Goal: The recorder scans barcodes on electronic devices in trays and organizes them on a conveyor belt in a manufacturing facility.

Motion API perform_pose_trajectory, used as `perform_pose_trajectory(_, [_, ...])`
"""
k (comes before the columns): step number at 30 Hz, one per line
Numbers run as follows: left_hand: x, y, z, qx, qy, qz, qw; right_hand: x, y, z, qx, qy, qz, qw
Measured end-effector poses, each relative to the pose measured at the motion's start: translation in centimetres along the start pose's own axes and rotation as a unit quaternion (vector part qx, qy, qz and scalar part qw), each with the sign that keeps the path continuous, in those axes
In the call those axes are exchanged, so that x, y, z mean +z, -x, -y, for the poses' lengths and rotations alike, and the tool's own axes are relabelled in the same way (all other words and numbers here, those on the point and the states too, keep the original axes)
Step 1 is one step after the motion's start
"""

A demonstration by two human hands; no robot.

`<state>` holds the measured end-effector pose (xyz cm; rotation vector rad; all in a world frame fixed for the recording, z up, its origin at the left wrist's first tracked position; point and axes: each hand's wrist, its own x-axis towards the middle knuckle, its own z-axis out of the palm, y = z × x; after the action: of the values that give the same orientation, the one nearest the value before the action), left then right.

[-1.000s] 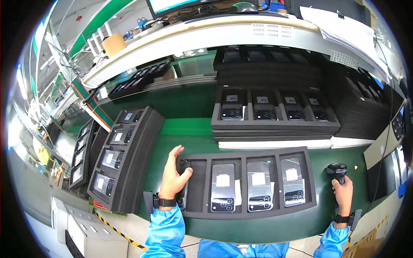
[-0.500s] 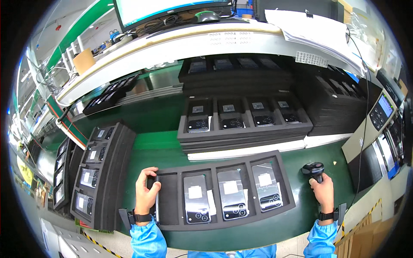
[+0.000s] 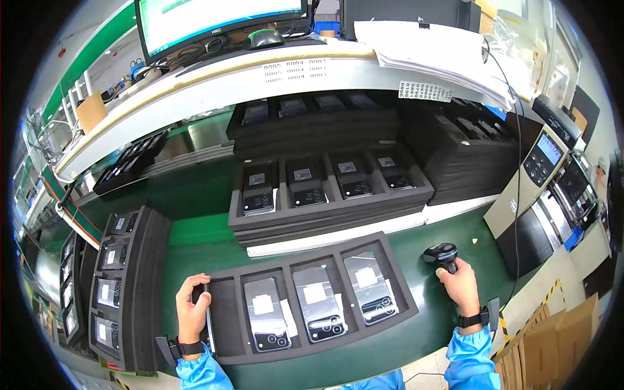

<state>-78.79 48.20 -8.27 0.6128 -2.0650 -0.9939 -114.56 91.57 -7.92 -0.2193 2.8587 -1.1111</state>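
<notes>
My left hand grips a phone stood on edge, at the left end of a black foam tray. Only the phone's thin side shows. Beside it the tray's leftmost slot has no phone lying in it. The other slots hold a left phone, a middle phone and a right phone, backs up, each with a white label and a camera block at the near end. To the right of the tray, my right hand is closed around the handle of a black barcode scanner, its head pointing left.
Behind the tray rises a stack of foam trays with phones. More filled trays stand tilted at left. A label printer is at right, with a cable hanging before it. Above runs a shelf with a monitor and papers.
The whole scene has shifted left and slightly down in the picture as the head view turned. Both hands keep their holds on the phone and the scanner.
</notes>
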Motion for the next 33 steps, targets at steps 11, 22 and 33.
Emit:
perform_pose_trajectory(11, [-0.1, 0.1, 0.5, -0.02, -0.002, 0.014, 1.0, 0.1, 0.0, -0.1, -0.018, 0.009, -0.015, 1.0])
perform_pose_trajectory(22, [0.1, 0.0, 1.1, -0.024, 0.067, 0.007, 0.997, -1.2, -0.8, -2.4, -0.147, -0.204, -0.235, 0.939])
perform_pose_trajectory(33, [-0.2, 0.3, 1.8, -0.03, 0.047, 0.018, 0.998, -15.8, -16.1, -10.6, -0.094, -0.651, -0.177, 0.732])
